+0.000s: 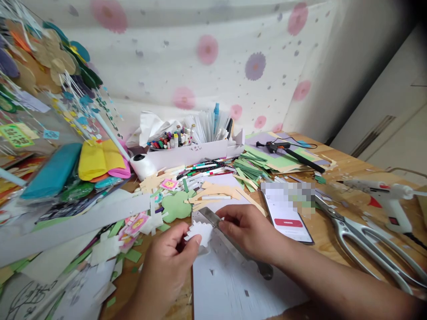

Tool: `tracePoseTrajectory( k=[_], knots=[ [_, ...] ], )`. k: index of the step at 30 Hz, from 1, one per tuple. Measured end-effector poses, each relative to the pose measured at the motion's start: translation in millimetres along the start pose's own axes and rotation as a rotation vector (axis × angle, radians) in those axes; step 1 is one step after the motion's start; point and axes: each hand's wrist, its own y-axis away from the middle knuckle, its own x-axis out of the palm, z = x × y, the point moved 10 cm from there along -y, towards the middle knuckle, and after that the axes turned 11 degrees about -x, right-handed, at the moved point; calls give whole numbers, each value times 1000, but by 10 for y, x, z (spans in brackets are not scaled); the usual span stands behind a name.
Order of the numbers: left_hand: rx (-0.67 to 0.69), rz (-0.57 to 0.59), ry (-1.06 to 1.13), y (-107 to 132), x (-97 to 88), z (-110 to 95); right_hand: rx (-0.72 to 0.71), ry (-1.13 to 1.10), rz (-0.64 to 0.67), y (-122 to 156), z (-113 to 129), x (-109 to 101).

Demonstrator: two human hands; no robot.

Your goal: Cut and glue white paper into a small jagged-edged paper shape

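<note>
My left hand (pixel 168 262) pinches a small white paper cut-out (pixel 199 231) with a jagged edge between thumb and fingers. In my right hand (pixel 251 231) is a grey metal craft knife (pixel 210 217), held slantwise, its front end close to the cut-out's upper right edge. I cannot tell whether the two touch. Beneath both hands lies a white board (pixel 223 291) with scuffs and a few small dark scraps on it. A green scalloped paper shape (pixel 176 206) lies just beyond my left hand.
Silver scissors (pixel 343 226) and a white glue gun (pixel 388 195) lie at the right, near a phone (pixel 285 218). A black glue gun (pixel 283 149) rests on coloured sheets. Behind stands a white box (pixel 190 153) of pens. Paper scraps and packs of coloured paper (pixel 51 171) fill the left.
</note>
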Motion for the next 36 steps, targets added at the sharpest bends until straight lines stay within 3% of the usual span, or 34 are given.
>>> tracePoseTrajectory(
  k=[5,10,13,17,24,28,32,36],
  knots=[
    [209,-95,-270,68,-22,-142,39,1,-42,25,-13,-48],
    [477,-250,-401,228,-56,-388,88,-1,24,48,-44,17],
    [566,-301,-418,302,-69,-468,29,154,9,24,-9,-27],
    [528,-325,-409,277,-125,-418,-61,389,-116,2,83,-197],
    [529,-364,-346,254,-179,-383,-100,141,-124,17,184,-45],
    [535,-346,-286,280,-159,-385,-87,189,-101,21,141,24],
    [451,-335,-197,259,-204,-296,-109,485,-126,-36,134,-132],
    [285,-295,-26,166,-275,-148,-84,576,-159,-114,233,-345]
  ],
)
